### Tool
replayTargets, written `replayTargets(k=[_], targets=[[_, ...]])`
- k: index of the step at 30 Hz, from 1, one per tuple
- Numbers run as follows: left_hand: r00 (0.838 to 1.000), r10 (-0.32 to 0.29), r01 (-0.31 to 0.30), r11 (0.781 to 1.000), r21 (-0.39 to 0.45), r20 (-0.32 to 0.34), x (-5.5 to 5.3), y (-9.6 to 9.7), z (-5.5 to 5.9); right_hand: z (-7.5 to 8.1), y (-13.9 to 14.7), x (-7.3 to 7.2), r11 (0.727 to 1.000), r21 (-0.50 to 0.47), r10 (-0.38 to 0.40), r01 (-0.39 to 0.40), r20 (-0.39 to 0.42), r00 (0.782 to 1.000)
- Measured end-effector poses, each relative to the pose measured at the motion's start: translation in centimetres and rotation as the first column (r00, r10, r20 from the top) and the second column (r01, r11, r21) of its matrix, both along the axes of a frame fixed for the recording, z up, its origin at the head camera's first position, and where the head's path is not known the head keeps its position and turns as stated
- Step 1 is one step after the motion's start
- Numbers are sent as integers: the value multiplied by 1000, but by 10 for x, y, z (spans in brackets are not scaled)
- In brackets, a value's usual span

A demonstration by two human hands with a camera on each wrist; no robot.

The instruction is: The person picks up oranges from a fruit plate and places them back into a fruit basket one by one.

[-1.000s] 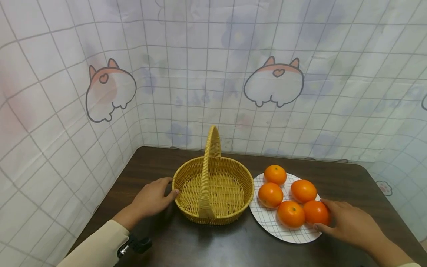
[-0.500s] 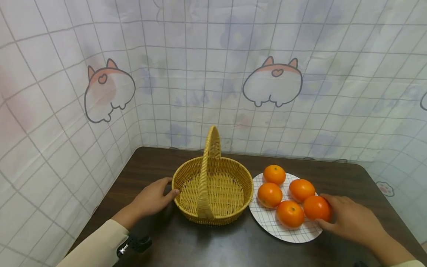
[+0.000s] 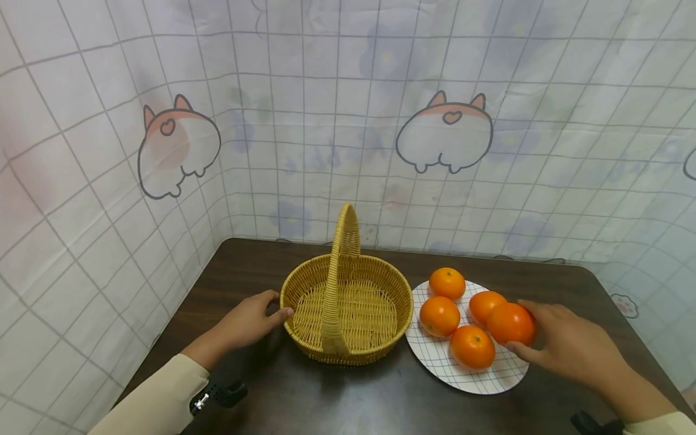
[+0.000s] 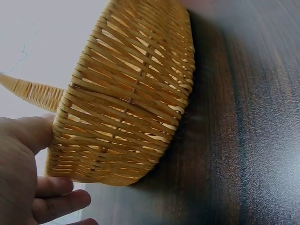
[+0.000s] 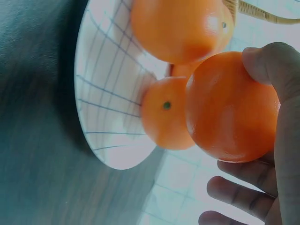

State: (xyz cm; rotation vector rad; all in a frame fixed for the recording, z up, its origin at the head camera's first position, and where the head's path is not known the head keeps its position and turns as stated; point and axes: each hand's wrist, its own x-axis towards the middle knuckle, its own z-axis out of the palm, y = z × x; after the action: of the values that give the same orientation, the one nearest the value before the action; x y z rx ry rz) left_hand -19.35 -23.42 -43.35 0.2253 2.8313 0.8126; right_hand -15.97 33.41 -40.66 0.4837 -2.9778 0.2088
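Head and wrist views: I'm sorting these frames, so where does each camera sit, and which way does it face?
Head: worn on the person's head, facing forward and down at the basket and plate; left hand, right hand and both sleeves show.
Left wrist: worn on that wrist, looking closely at the basket's outer side; the left hand's thumb and fingers show.
Right wrist: worn on that wrist, looking at the held fruit, plate behind; the right hand's thumb and fingers show.
Head and right wrist share the held fruit and plate.
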Motion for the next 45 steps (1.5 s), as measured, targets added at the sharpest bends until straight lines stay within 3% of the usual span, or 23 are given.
replayTargets(k=[17,36,45], targets=[[999,23,-24,999,25,24,4,-2,-3,17,-27,-9,999,-11,45,-45,-18,999],[999,24,-24,1000,18,30,5,-1,-1,22,-47,-19,998,-32,61,-61,18,998],[999,25,-26,999,20,34,5,3,4,23,-56,-23,994,-48,96,-97,-20,995]])
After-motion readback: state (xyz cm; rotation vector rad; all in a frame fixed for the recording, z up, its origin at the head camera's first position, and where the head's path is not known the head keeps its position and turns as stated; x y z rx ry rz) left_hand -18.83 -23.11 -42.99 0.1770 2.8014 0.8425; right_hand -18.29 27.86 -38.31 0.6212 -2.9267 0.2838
